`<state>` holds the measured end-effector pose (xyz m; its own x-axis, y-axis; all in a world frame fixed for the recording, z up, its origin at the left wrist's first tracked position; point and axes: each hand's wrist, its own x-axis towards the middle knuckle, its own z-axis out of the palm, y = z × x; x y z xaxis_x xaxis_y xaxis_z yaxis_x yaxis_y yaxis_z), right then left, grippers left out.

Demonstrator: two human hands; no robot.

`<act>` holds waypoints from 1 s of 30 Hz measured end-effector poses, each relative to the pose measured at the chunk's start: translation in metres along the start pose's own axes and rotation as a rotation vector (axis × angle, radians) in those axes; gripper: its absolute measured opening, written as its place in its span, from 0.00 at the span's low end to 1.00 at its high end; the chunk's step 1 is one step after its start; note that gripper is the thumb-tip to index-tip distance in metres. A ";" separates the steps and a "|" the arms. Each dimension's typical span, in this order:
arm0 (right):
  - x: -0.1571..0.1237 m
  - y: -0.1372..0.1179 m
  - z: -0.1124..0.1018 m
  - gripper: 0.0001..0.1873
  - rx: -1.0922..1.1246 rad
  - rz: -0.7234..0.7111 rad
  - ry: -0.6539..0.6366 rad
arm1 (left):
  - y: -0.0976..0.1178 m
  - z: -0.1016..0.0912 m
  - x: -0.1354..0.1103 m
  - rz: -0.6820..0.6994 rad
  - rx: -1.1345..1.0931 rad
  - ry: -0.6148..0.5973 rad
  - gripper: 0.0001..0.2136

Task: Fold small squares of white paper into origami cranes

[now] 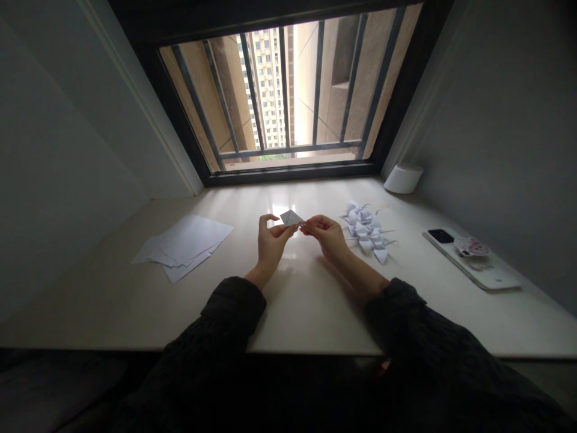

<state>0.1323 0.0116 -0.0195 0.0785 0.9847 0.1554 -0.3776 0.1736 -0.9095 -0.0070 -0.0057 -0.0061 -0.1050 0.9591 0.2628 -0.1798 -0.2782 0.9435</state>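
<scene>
While left hand [273,243] & right hand [327,236] pinch small folded white paper [291,218] between them, white folded-paper cranes [365,228] lie just R, loose white sheets [184,246] L; white phone's [471,264] round pink disc [471,245] prob. has print, unreadable.

A small folded white paper [291,218] is held between the person's left hand [273,242] and right hand [327,236] — the fingertips pinch it. On the pale desk [108,300], loose white sheets [183,246] lie to the left, and a heap of paper cranes [364,228] lies near the right hand — to its far side.
</scene>
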 end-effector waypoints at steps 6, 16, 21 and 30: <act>-0.001 -0.002 0.001 0.16 0.006 -0.006 -0.008 | 0.000 0.000 0.001 0.001 -0.026 -0.020 0.23; -0.001 -0.004 0.002 0.21 0.046 0.023 -0.014 | 0.004 -0.001 0.002 -0.016 -0.004 -0.049 0.23; 0.001 -0.005 0.001 0.22 0.035 0.042 0.025 | 0.002 -0.001 0.002 -0.034 -0.004 -0.074 0.22; -0.002 0.001 -0.001 0.21 -0.092 0.035 0.047 | -0.009 -0.007 0.008 -0.168 0.009 -0.066 0.31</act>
<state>0.1330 0.0102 -0.0214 0.1110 0.9880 0.1070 -0.2952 0.1356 -0.9458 -0.0128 0.0038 -0.0144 -0.0098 0.9934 0.1141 -0.1806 -0.1140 0.9769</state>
